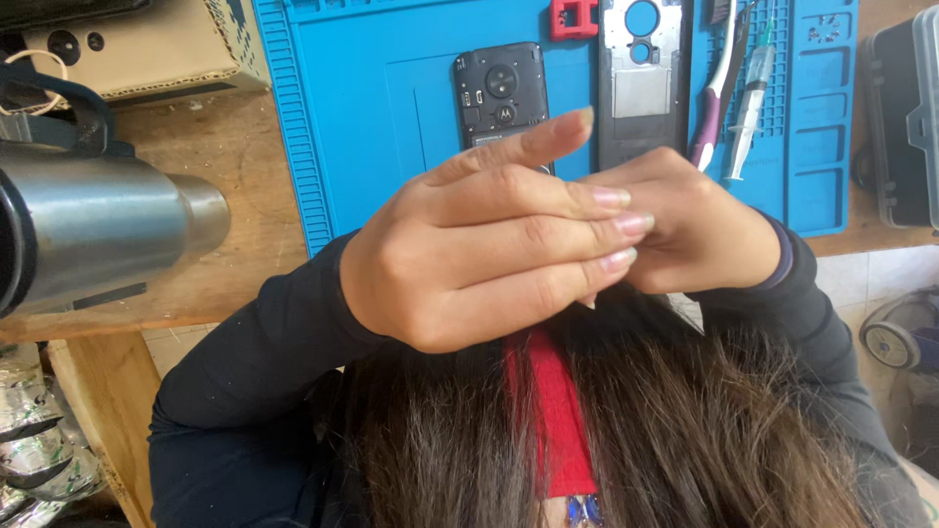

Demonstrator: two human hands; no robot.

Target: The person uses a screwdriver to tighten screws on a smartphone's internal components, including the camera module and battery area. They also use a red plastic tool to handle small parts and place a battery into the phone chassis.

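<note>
My left hand point(479, 249) and my right hand point(699, 230) are raised together close to the camera, both in dark sleeves. The left hand's straight fingers lie across the curled right hand, its index finger lifted. Anything pinched between them is hidden. Behind them on a blue work mat point(372, 108) lies a dark phone point(501, 90) with its back off. Beside it is a grey phone frame point(641, 88). Long dark hair point(685, 430) and a red strip of cloth point(558, 411) fill the bottom of the view.
A metal heat-gun nozzle point(98, 230) juts in from the left over the wooden table point(245, 225). On the mat are a red tool point(573, 18), a toothbrush point(719, 88) and a syringe point(751, 98). A cardboard box point(147, 49) and a plastic case point(905, 117) flank the mat.
</note>
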